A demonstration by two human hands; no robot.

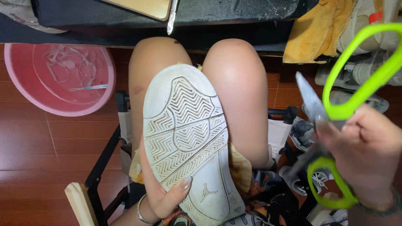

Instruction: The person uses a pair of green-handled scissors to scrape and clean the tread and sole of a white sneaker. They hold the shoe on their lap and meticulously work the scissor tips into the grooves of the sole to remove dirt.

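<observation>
Right hand grips lime-handled scissors, blades up, fingers closed around the lower loop. Left hand fingers clasp a white sneaker sole-up across the lap, exposing its tread. Pink basin sits beyond.

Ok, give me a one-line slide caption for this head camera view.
Left hand steadies an upturned white shoe on the lap; right hand holds lime-green scissors.

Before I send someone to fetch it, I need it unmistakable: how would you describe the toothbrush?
Look to the round pink basin on the red-brown wood floor, left of the seated person's knees. The toothbrush lies inside it, pale blue and white, straight and rigid, unlike the limp white shoelaces coiled beside it.
</observation>
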